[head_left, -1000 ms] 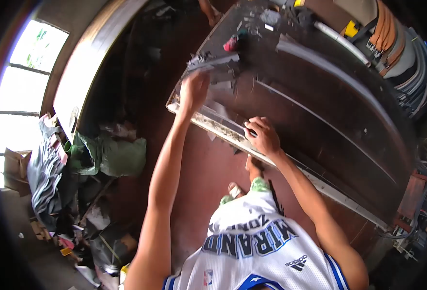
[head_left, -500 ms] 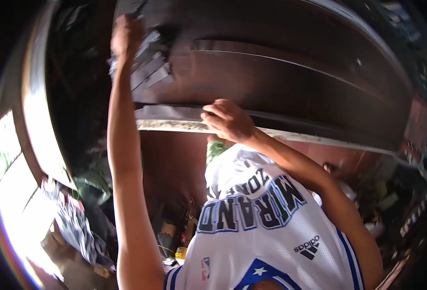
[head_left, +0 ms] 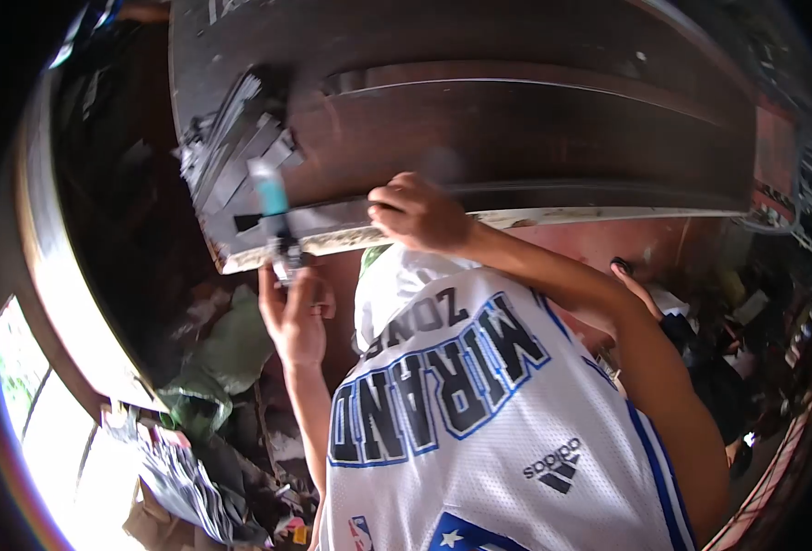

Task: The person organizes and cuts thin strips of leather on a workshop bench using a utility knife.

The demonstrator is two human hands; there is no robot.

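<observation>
My left hand (head_left: 294, 308) is at the near left edge of the dark table (head_left: 535, 129), its fingers around a teal and black tool (head_left: 277, 213) that points away over the tabletop. The tool is blurred. A long dark strip (head_left: 325, 217) lies along the near edge. My right hand (head_left: 417, 213) is closed on this strip, fingers curled, to the right of the tool. Beyond the tool, a pile of cut grey strips (head_left: 236, 138) lies at the table's left side.
Another long strip (head_left: 516, 72) lies farther back on the table. Green bags (head_left: 227, 349) and a bundle of grey material (head_left: 176, 468) are at the lower left. At the right, part of another person (head_left: 640, 289) shows among clutter. A bright opening is at the far left.
My left hand has come back from beside the pile to the near edge, and the teal and black tool now shows in it. My right hand stays at the strip; the view has shifted.
</observation>
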